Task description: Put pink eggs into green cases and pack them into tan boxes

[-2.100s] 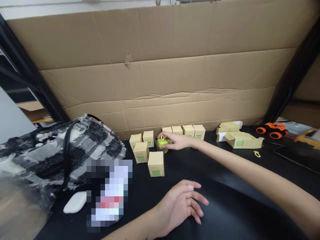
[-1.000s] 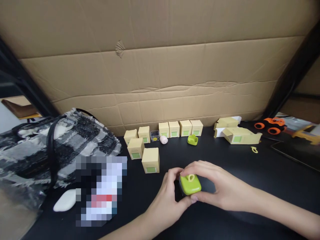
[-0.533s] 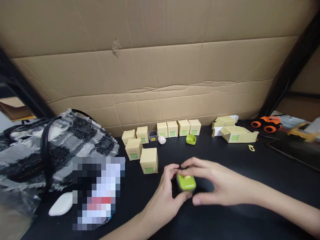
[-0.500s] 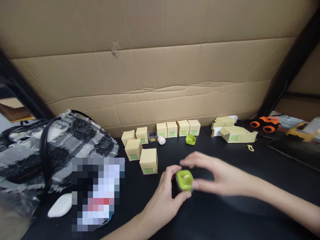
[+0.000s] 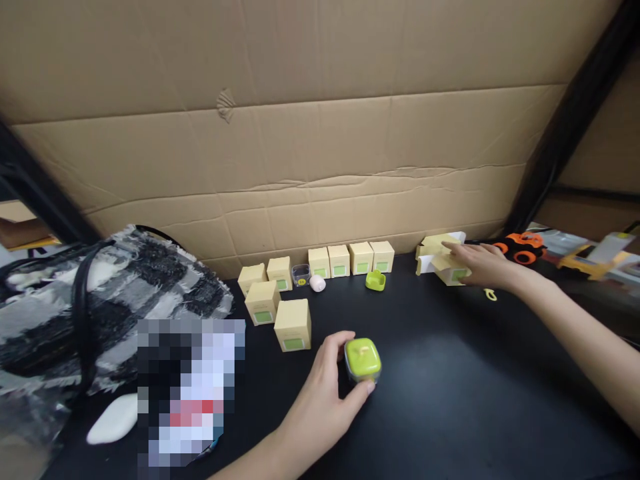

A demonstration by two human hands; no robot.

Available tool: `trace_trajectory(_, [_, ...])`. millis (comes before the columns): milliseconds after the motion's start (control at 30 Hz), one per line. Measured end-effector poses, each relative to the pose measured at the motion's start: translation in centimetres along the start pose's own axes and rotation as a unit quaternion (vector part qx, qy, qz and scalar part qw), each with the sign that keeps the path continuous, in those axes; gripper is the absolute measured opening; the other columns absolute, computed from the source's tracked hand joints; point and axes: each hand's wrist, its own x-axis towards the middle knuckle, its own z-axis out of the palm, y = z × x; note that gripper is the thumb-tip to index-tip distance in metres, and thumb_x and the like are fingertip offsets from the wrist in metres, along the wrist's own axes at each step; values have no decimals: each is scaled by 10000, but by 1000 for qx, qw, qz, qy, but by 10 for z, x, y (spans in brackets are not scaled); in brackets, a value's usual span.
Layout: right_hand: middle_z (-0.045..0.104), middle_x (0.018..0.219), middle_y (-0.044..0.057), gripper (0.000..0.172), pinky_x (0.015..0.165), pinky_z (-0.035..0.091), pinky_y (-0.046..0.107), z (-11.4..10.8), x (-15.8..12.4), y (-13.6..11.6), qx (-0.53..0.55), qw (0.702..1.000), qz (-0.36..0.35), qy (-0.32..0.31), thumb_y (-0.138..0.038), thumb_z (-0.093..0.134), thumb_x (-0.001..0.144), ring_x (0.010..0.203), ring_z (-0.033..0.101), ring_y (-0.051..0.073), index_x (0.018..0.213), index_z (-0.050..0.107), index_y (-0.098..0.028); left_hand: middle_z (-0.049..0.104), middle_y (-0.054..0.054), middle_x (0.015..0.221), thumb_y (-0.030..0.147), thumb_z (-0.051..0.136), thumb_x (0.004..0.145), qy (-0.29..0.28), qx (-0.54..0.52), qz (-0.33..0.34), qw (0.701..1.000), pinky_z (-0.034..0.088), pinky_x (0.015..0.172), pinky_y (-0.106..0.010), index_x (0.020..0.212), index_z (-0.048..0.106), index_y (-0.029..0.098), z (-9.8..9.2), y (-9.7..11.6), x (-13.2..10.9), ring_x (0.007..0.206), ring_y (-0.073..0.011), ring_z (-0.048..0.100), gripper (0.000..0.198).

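Note:
My left hand [image 5: 330,383] is closed around a small clear container with a glossy green lid [image 5: 363,357], thumb at its front and fingers behind. The container stands on the black table. At the back right, my right hand [image 5: 483,265] reaches over an opened cream box [image 5: 449,275] lying on its side. Its fingers stretch across the top and the thumb is by the front, and they hide part of the box. Whether the hand grips it I cannot tell. Another opened cream box [image 5: 435,241] lies just behind. A small yellow ring-like piece [image 5: 491,294] lies below my right wrist.
Several closed cream boxes [image 5: 293,325] stand left and along the cardboard wall [image 5: 320,147]. Among them are a clear cup [image 5: 301,275], a pale pink piece [image 5: 317,283] and a green tray [image 5: 375,280]. An orange toy car [image 5: 525,247] is right; a grey-black bag [image 5: 115,293] lies left.
My right hand has left the green-lidded container and moved far right to the opened box. My left hand still holds the container. The view has shifted slightly.

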Motion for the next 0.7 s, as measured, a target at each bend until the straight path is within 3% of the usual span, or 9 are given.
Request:
trace_trajectory(67, [631, 1048, 102, 261, 877, 447, 451, -6, 2, -3, 19, 1000, -4, -19, -343, 642, 836, 980, 600, 259, 1024, 623, -164, 467, -107, 1310, 256, 623, 781, 12, 21, 9, 1000, 366, 1043, -497, 1262, 347, 256, 1, 1, -2, 1220, -278, 478, 555])
trace_trajectory(133, [635, 1007, 150, 275, 886, 413, 477, -18, 2, -12, 47, 999, -18, -17, -325, 679, 761, 1003, 589, 334, 968, 641, -147, 410, -123, 1355, 252, 637, 776, 47, 56, 59, 996, 345, 1056, -532, 1297, 298, 263, 0, 4, -4, 1278, -303, 416, 621])
trace_trajectory(267, [587, 1151, 186, 511, 907, 408, 464, -49, -6, -49, 146, 987, -62, 34, -445, 573, 787, 1071, 561, 357, 1191, 536, -135, 366, -95, 1378, 222, 579, 838, 87, 84, 188, 975, 288, 1098, -525, 1323, 238, 326, -3, 8, -8, 1323, -275, 351, 602])
trace_trajectory(367, [606, 1194, 132, 560, 839, 490, 424, -63, -17, -85, 265, 959, -83, 48, -531, 505, 829, 1019, 607, 310, 1272, 476, -189, 389, -56, 1354, 229, 512, 894, 87, 17, 178, 980, 304, 1094, -477, 1314, 254, 364, -5, 8, -9, 1290, -233, 380, 511])
trace_trajectory(467, [662, 1102, 84, 540, 721, 534, 368, -68, -32, -116, 446, 890, -86, -31, -549, 523, 825, 923, 649, 283, 1265, 499, -237, 394, -37, 1364, 295, 496, 917, 107, -96, 158, 977, 351, 1052, -434, 1310, 233, 388, -5, 6, -6, 1223, -205, 425, 481])
trace_trajectory(567, [670, 1019, 60, 555, 721, 523, 340, -72, -46, -139, 560, 813, -100, -122, -531, 621, 773, 910, 639, 267, 1232, 536, -232, 399, -63, 1385, 409, 574, 868, 98, -207, 135, 964, 421, 964, -387, 1342, 167, 370, -5, 7, -1, 1145, -206, 472, 626])
trace_trajectory(700, [637, 1043, 62, 566, 782, 490, 346, -75, -61, -160, 548, 805, -129, -187, -487, 675, 764, 938, 601, 244, 1247, 559, -216, 428, -78, 1387, 476, 684, 769, 63, -294, 118, 947, 434, 942, -356, 1407, 85, 345, -6, 11, 2, 1149, -220, 494, 885])
